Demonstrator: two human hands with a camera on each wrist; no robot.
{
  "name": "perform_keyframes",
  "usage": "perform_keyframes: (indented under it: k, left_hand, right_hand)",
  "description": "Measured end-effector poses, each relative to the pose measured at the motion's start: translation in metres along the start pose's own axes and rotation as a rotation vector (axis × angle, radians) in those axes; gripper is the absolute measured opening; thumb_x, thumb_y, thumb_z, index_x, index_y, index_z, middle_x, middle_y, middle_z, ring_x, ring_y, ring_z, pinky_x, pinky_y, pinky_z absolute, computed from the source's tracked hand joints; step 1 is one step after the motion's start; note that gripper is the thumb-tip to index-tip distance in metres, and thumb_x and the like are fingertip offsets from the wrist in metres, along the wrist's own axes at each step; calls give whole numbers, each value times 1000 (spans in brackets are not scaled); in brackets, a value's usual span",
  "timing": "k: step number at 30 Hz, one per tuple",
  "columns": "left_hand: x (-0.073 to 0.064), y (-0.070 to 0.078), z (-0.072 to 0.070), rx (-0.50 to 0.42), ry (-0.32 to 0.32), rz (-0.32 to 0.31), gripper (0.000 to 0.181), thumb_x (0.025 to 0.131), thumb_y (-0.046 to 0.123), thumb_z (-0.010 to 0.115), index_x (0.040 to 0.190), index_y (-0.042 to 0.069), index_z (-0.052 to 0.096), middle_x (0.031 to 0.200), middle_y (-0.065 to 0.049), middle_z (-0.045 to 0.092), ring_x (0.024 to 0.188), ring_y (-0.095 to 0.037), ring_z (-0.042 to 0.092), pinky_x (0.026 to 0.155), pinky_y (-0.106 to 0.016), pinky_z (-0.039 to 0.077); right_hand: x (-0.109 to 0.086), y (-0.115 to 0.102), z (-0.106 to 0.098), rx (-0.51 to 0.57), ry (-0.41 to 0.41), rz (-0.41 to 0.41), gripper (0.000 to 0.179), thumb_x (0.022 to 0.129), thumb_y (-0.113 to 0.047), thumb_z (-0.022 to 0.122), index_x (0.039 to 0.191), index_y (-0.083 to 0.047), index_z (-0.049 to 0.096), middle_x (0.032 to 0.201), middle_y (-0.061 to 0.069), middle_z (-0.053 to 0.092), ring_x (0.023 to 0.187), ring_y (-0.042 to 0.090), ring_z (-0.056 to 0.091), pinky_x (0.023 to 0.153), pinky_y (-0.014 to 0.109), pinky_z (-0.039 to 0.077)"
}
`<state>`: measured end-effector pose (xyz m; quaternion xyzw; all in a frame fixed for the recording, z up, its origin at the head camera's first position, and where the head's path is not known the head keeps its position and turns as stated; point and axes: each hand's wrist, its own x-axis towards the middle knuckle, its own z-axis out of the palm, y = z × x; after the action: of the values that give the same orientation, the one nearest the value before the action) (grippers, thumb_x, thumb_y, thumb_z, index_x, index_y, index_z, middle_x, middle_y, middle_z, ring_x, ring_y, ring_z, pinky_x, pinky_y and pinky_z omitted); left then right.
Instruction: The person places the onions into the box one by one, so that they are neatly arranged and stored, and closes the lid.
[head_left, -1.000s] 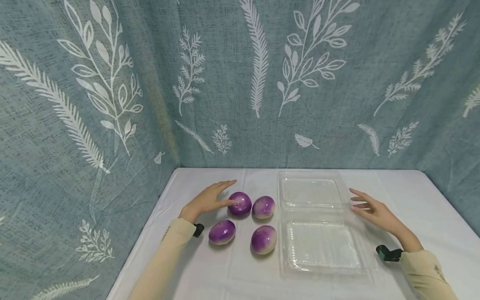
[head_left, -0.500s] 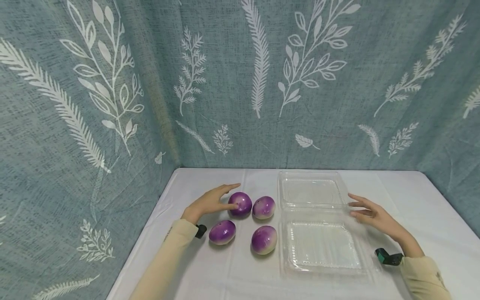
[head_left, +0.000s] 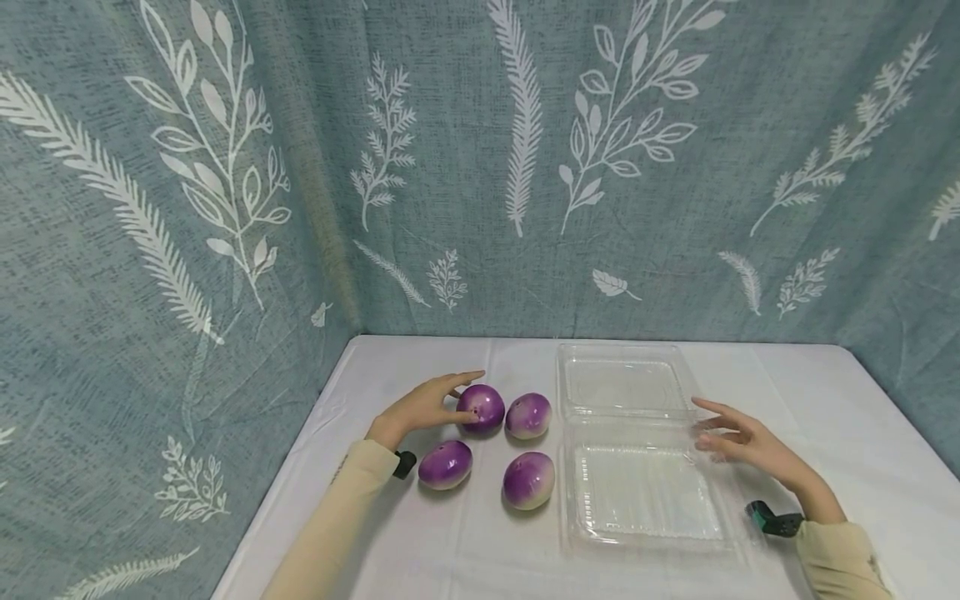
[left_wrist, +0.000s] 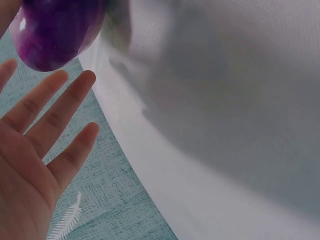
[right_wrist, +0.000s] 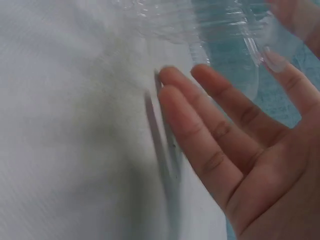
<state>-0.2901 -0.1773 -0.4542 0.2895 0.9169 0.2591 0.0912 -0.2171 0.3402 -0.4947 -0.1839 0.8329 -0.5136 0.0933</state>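
My left hand (head_left: pixel 422 407) reaches round the far-left vegetable (head_left: pixel 485 403), a glossy, round purple-and-white one. Its thumb lies across the near side and another finger extends past the far side. In the left wrist view the other fingers (left_wrist: pixel 55 117) spread out straight below the vegetable (left_wrist: pixel 60 30). My right hand (head_left: pixel 757 446), fingers loosely extended, hovers at the right side of the clear plastic clamshell container (head_left: pixel 645 492). In the right wrist view its fingertips are close beside the clear plastic (right_wrist: pixel 220 25), with nothing held.
Three more purple-and-white vegetables rest nearby: one to the right (head_left: pixel 528 416), one nearer left (head_left: pixel 446 465) and one nearer right (head_left: pixel 528 481). The container lies unfolded, its lid half (head_left: pixel 618 383) at the back. A patterned blue curtain (head_left: pixel 465 167) borders the white table (head_left: pixel 420 550).
My left hand has shifted slightly right, farther round the far-left vegetable. My right hand has lowered a little toward me along the container's right side. The vegetables and container have stayed put.
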Motion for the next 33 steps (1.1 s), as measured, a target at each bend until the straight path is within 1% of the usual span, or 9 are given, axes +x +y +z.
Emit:
perform_keyframes:
  k: [2,6,8,12,15,21,23,28,33]
  left_hand:
    - [0,0,1,-12,-1,2,74,81,43,68,144,26,33,141,-4,44,116,-23,54,99,-42,42]
    - [0,0,2,-20,2,20,73,82,41,68,144,23,34,138,-5,47,116,-23,53,97,-42,44]
    - [0,1,2,-19,6,35,72,82,40,68,144,20,36,136,-7,50,113,-25,55,95,-42,45]
    - [0,1,1,-30,6,62,70,83,39,68,142,16,38,130,-9,54,105,-26,60,93,-42,46]
    - [0,0,1,-51,0,70,70,82,36,69,142,15,39,130,-9,54,104,-27,61,93,-42,46]
    - [0,-2,2,-45,-2,62,68,82,35,70,140,14,41,132,-8,52,105,-26,59,92,-39,48]
    - [0,-3,3,-41,0,63,68,82,34,70,140,14,42,132,-7,53,105,-26,59,91,-39,48]
    - [1,-3,4,-70,-5,66,67,81,32,71,139,12,43,130,-9,54,103,-28,60,90,-40,49]
    - [0,-2,5,-104,-5,56,66,81,30,72,138,11,44,129,-9,55,102,-28,60,89,-39,49]
  right_hand:
    - [1,3,2,15,-7,-45,57,95,-7,50,146,-7,26,124,34,48,93,13,66,69,35,56]
    - [4,4,6,34,-4,-103,55,94,-4,50,144,-3,28,120,31,52,90,17,67,67,36,57]
    - [5,3,7,43,-2,-116,53,94,-3,50,143,-1,29,118,24,56,89,18,68,67,36,57]
    - [8,1,9,69,10,-116,48,95,-3,48,140,3,32,112,5,64,86,19,68,65,37,57]
    - [9,0,11,69,35,-116,46,95,-5,49,138,6,35,107,-2,67,83,18,69,63,37,57]
    - [12,2,14,59,74,-139,44,95,-5,49,136,8,37,104,-3,69,79,18,69,60,37,57]
    - [14,3,15,62,79,-149,44,95,-4,49,135,9,37,103,-1,70,79,18,69,60,37,57]
    - [16,5,16,66,90,-167,43,95,-4,49,133,11,38,101,5,70,77,20,69,59,37,57]
    - [18,6,16,67,89,-173,43,95,-4,50,132,13,38,100,1,71,76,20,69,60,36,57]
